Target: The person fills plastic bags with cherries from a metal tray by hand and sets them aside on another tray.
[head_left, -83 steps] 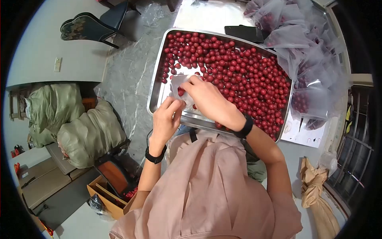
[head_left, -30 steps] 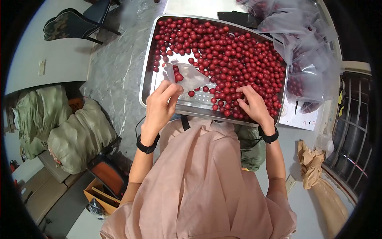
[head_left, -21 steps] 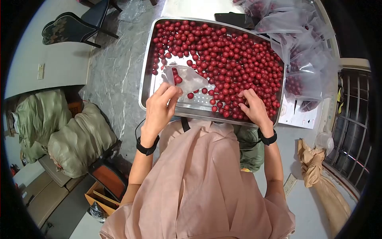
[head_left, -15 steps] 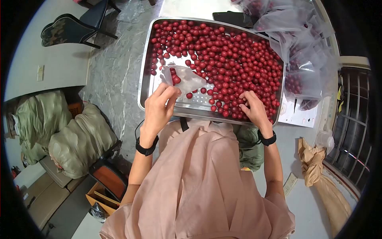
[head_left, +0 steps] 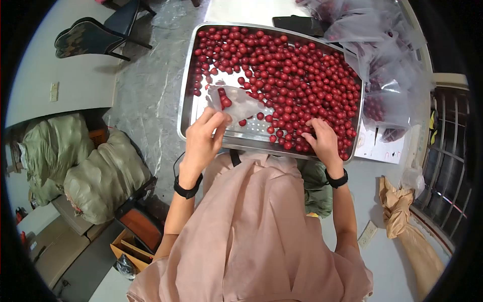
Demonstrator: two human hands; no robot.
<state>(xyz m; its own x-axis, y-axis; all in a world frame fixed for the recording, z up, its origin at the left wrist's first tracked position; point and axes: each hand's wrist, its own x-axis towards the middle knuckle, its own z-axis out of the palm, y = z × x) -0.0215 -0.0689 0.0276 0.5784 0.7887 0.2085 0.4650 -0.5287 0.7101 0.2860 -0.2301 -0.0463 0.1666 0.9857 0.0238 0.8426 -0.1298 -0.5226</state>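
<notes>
My left hand (head_left: 204, 135) pinches the edge of a clear plastic bag (head_left: 242, 104), which lies over the near left part of the metal tray. A few dark red beads (head_left: 224, 98) show inside the bag. My right hand (head_left: 324, 142) reaches into the loose red beads (head_left: 292, 85) near the tray's front right, its thumb and fingers curved but apart. Whether a bead touches its fingertips is hard to make out. The metal tray (head_left: 187, 95) has small holes in its bottom, and the beads cover most of it, thinner toward the left.
Several clear bags of red beads (head_left: 387, 95) are heaped right of the tray. A dark flat object (head_left: 298, 24) lies behind it. Green sacks (head_left: 105, 176) and a chair (head_left: 90, 38) stand on the left; a brown paper-like wrap (head_left: 397, 206) is at lower right.
The view has shifted slightly, so everything sits a little further right. My left hand keeps the bag in the same place; my right hand stays among the beads with only small finger movement.
</notes>
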